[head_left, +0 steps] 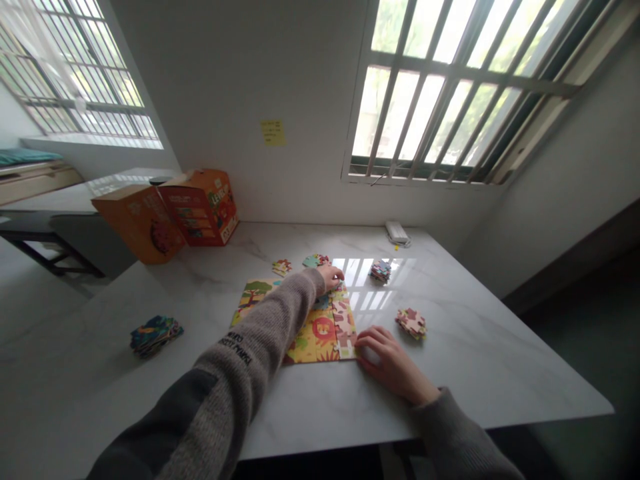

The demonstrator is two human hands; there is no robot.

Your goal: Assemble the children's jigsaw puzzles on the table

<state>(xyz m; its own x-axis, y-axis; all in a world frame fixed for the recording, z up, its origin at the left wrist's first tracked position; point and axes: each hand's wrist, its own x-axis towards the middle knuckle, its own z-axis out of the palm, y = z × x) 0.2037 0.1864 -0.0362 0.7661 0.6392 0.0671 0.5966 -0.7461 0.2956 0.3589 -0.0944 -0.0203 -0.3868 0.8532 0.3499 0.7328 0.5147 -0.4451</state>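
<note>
I see blown-out daylight through the barred windows (440, 100), striped glare on the counter (480, 383), gloom at lower right, and stretched edges.

Worktop (470, 380): white w/ grey marbling, window glare nr far ctr. Puzzle (324, 329) lies flat approx. mid, lion pic showing. Dark stack (155, 333) of pcs to L; pinkish stack (411, 323) to R; bluish stack (381, 271) farther back. Orange-brown pile (281, 267) & green/red pile (312, 261) just beyond puzzle. Red box (200, 210) + orange box (135, 223) far L; white obj. (397, 232) far R, can't ID.
</note>
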